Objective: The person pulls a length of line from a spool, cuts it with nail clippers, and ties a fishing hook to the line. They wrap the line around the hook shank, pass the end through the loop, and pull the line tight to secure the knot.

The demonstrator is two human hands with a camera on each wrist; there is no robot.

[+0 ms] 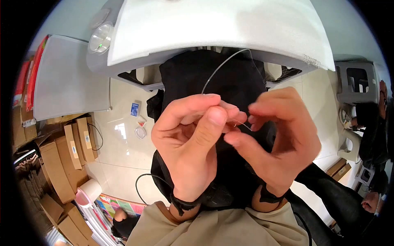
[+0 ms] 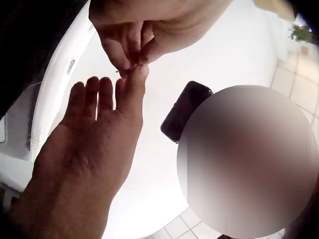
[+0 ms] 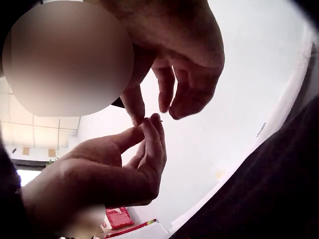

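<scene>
My left hand (image 1: 191, 137) pinches a thin grey cord (image 1: 221, 65) between thumb and fingertips. The cord rises from the fingers in a stiff arc, then bends over at the top into a finer strand. A short, fine tip (image 1: 246, 126) pokes out from the pinch toward the right hand. Close by, my right hand (image 1: 283, 135) is held with curved fingers, its thumb and forefinger apart on either side of that tip. In the right wrist view, the right thumb (image 3: 133, 110) comes right at the left fingertips (image 3: 154, 119). Whatever lies inside the left pinch is hidden.
A white-covered table (image 1: 221, 24) stands in front, with coiled thin wire (image 1: 312, 61) at its right edge. Dark cloth (image 1: 205, 74) lies below the hands. Small packets (image 1: 135, 109) are on the floor; cardboard boxes (image 1: 57, 164) are at left. Another person's legs (image 1: 332, 192) show at right.
</scene>
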